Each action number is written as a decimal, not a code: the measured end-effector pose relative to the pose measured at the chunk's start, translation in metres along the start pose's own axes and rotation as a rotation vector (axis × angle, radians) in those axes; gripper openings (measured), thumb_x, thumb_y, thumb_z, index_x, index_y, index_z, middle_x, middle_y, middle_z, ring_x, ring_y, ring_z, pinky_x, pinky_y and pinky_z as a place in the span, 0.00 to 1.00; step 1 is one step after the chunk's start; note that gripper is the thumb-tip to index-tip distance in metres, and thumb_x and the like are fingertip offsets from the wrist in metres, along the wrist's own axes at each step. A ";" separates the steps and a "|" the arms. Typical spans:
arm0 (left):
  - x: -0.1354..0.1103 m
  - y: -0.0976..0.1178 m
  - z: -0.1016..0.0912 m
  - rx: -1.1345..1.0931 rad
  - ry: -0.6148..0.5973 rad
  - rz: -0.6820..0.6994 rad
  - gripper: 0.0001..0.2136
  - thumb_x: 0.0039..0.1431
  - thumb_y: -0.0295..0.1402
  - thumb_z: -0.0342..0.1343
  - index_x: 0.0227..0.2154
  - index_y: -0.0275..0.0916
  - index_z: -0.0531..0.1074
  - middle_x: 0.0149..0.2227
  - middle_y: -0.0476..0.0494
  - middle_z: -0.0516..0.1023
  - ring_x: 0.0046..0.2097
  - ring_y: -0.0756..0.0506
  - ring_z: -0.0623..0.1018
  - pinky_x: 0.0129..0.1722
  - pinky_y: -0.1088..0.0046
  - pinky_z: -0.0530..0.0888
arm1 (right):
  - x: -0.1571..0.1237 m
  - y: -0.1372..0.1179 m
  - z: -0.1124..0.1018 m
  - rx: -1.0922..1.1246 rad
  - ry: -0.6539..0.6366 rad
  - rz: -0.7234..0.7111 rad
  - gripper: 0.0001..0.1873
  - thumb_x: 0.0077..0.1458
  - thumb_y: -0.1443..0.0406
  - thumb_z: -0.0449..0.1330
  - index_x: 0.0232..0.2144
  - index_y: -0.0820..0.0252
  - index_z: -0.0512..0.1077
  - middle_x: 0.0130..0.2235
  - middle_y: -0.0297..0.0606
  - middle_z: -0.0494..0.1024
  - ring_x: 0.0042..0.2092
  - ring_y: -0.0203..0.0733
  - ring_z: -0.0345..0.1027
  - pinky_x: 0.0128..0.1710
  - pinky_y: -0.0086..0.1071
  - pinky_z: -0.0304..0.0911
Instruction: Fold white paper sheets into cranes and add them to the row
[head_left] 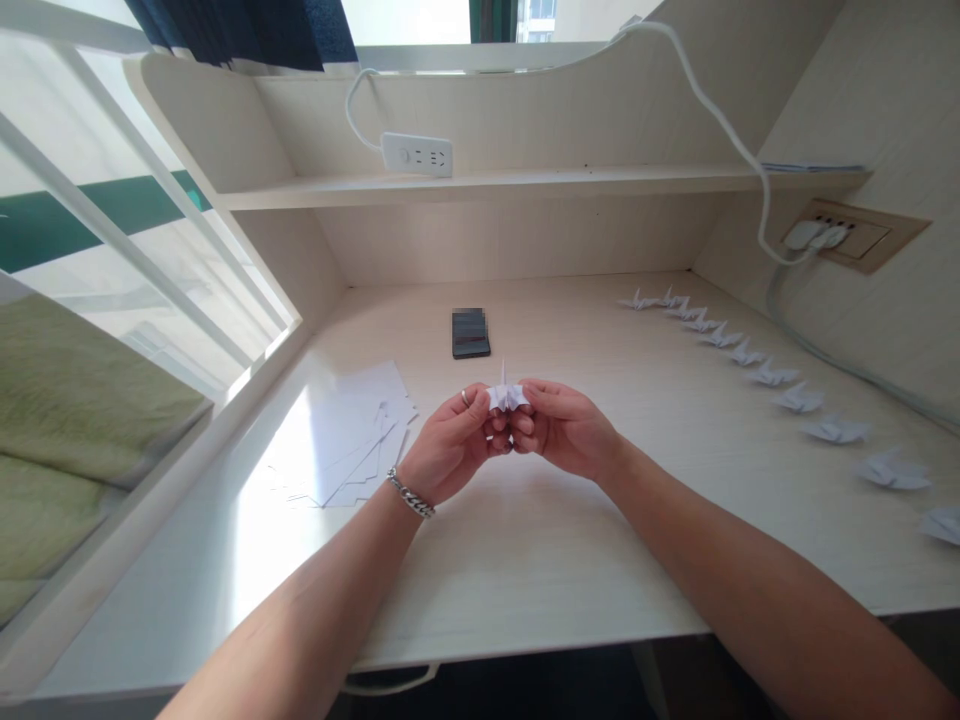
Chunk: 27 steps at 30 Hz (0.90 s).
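Observation:
A small white folded paper crane (505, 394) is held above the middle of the pale wooden desk (570, 560). My left hand (450, 445), with a ring and a chain bracelet, pinches its left side. My right hand (559, 425) pinches its right side, fingers curled under it. Both hands touch each other around the paper. A loose stack of white paper sheets (345, 435) lies just left of my left hand.
A dark phone (470, 333) lies flat behind the hands. A row of several finished paper cranes (776, 377) runs along the desk's right side. A white power strip (417, 154) rests on the shelf; its cable (720, 120) runs to a wall socket (832, 236).

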<state>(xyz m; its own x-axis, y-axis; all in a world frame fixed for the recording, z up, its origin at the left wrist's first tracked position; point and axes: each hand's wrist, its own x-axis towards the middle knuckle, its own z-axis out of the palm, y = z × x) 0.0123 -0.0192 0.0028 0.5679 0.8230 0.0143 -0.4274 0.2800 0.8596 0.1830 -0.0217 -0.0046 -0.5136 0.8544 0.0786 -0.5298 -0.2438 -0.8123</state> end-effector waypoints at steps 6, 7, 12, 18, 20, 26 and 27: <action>0.001 0.004 -0.005 0.060 0.022 -0.034 0.12 0.57 0.39 0.60 0.26 0.36 0.68 0.26 0.47 0.70 0.30 0.49 0.72 0.32 0.71 0.69 | -0.001 0.000 -0.003 -0.052 0.021 0.017 0.12 0.56 0.59 0.62 0.28 0.63 0.72 0.24 0.33 0.71 0.25 0.33 0.65 0.26 0.28 0.59; 0.001 0.004 -0.006 0.087 0.033 -0.046 0.12 0.58 0.39 0.59 0.27 0.36 0.69 0.26 0.48 0.69 0.29 0.50 0.71 0.31 0.72 0.68 | -0.001 -0.001 -0.003 -0.071 0.030 0.020 0.13 0.56 0.59 0.63 0.27 0.63 0.71 0.24 0.33 0.71 0.25 0.34 0.65 0.26 0.29 0.59; 0.003 0.003 -0.006 0.212 0.101 -0.065 0.13 0.55 0.40 0.61 0.25 0.35 0.69 0.23 0.50 0.67 0.26 0.52 0.67 0.28 0.74 0.65 | -0.001 -0.002 -0.006 -0.159 0.079 0.082 0.13 0.54 0.58 0.63 0.26 0.62 0.71 0.24 0.34 0.71 0.26 0.34 0.64 0.25 0.29 0.59; 0.003 0.001 -0.007 0.271 0.131 -0.054 0.14 0.55 0.41 0.62 0.24 0.36 0.67 0.23 0.51 0.66 0.26 0.52 0.66 0.28 0.74 0.64 | -0.001 -0.003 -0.007 -0.234 0.156 0.150 0.13 0.52 0.58 0.65 0.26 0.62 0.71 0.24 0.33 0.71 0.25 0.34 0.65 0.24 0.27 0.60; 0.003 0.000 -0.007 0.215 0.099 -0.048 0.14 0.55 0.41 0.62 0.25 0.36 0.67 0.24 0.51 0.66 0.27 0.52 0.67 0.29 0.74 0.65 | 0.000 -0.002 -0.006 -0.161 0.144 0.126 0.14 0.51 0.58 0.66 0.26 0.62 0.70 0.23 0.32 0.70 0.25 0.33 0.65 0.24 0.27 0.59; 0.002 -0.002 -0.003 0.103 0.035 0.003 0.14 0.57 0.41 0.61 0.25 0.36 0.66 0.25 0.49 0.69 0.30 0.50 0.72 0.31 0.73 0.67 | 0.003 0.003 -0.005 -0.030 0.066 0.049 0.14 0.52 0.58 0.66 0.25 0.63 0.71 0.23 0.32 0.70 0.24 0.32 0.65 0.26 0.27 0.60; 0.002 -0.002 -0.003 0.095 0.033 0.010 0.14 0.57 0.40 0.61 0.25 0.36 0.66 0.25 0.49 0.69 0.30 0.50 0.72 0.31 0.73 0.67 | 0.003 0.003 -0.005 -0.023 0.063 0.044 0.14 0.51 0.58 0.66 0.25 0.63 0.71 0.23 0.32 0.70 0.24 0.32 0.65 0.26 0.27 0.60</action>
<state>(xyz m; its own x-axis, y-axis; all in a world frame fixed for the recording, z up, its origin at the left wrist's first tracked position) 0.0125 -0.0164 -0.0008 0.5395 0.8419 0.0075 -0.3633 0.2248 0.9041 0.1829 -0.0177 -0.0097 -0.4921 0.8705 0.0066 -0.4917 -0.2717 -0.8273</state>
